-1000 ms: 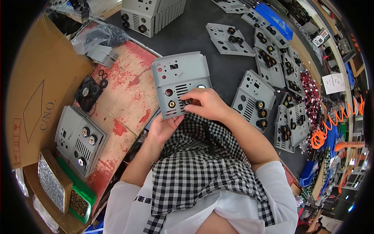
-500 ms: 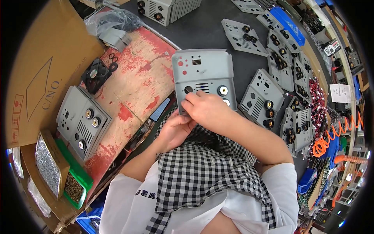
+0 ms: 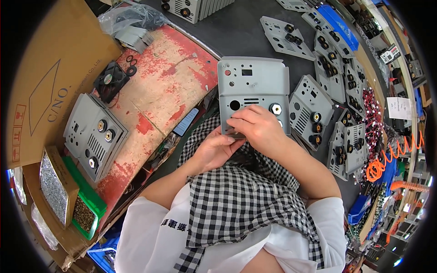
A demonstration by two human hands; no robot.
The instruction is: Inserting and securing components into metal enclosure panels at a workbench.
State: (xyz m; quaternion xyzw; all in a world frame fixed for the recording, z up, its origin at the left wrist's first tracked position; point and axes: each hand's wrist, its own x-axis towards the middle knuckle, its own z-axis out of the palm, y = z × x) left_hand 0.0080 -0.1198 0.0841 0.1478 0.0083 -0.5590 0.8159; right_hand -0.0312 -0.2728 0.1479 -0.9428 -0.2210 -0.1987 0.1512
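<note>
Grey panel [image 3: 253, 93]: a bent sheet-metal faceplate with cut-outs and vent slots, lying on the dark tabletop [image 3: 236, 32] just beyond the person's lap, its near edge under both hands.
Right hand [image 3: 256, 128]: lies over the panel's near right corner, fingers [image 3: 241, 119] curled and pressed together onto the metal beside a round socket [image 3: 275, 108] already seated in it.
Left hand [image 3: 214, 148]: below the panel's near edge, fingers bent upward, apparently pinching a small part against the underside; the part itself is hidden.
Around the hands: a checked apron [image 3: 236, 200] over the lap; to the right, a row of finished panels [image 3: 312, 111] with black and brass sockets; to the left, a red-stained board [image 3: 164, 86] bearing a black fan [image 3: 110, 81] and another fitted panel [image 3: 93, 134].
Far left: a cardboard box [image 3: 50, 77]; near left, a green tray [image 3: 86, 211] of small fasteners.
Risk: I judge the hidden part could slip or seat crooked, since the left fingers work blind under the edge; the panel's free far end could also tip if pressed unevenly.
Change: compared with half a second ago, the panel sits more squarely ahead and more of its upper face is uncovered; the hands have gathered at its near edge.
</note>
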